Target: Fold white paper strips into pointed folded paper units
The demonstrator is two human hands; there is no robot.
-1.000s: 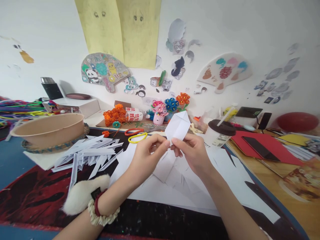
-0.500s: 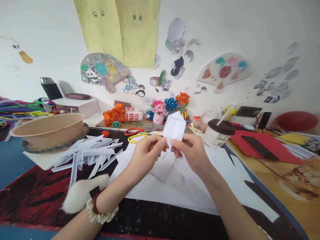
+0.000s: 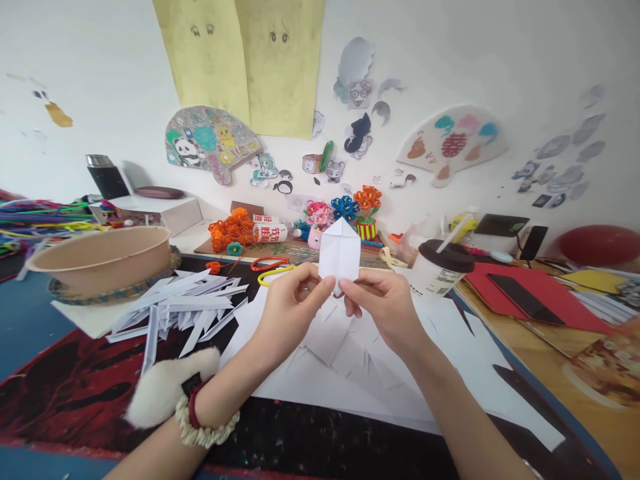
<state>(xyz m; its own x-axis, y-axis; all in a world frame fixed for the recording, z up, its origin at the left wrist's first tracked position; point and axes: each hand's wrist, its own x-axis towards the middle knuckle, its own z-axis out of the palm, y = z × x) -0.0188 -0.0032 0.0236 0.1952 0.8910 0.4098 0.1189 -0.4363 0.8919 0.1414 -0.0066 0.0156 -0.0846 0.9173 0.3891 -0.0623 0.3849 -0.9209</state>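
A small folded white paper (image 3: 339,250) with a pointed top and visible creases stands upright at the centre of the view. My left hand (image 3: 295,310) pinches its lower left corner between thumb and fingers. At the lower right corner, my right hand (image 3: 383,307) grips the same paper in the same way. Both hands are raised over a pile of white paper pieces (image 3: 335,343) lying on large white sheets (image 3: 320,397). A heap of narrow folded paper strips (image 3: 185,303) lies to the left of my left hand.
A beige basin (image 3: 100,263) stands at the left, and a white fluffy object (image 3: 163,390) lies by my left wrist. Scissors with yellow handles (image 3: 274,275) are behind my left hand. On the right stand a lidded cup (image 3: 436,273) with a straw and a phone (image 3: 525,299) on red folders.
The folded paper has turned from a tilt to nearly upright and shifted slightly left, now facing me. Both hands still hold it. The whole view has shifted a little.
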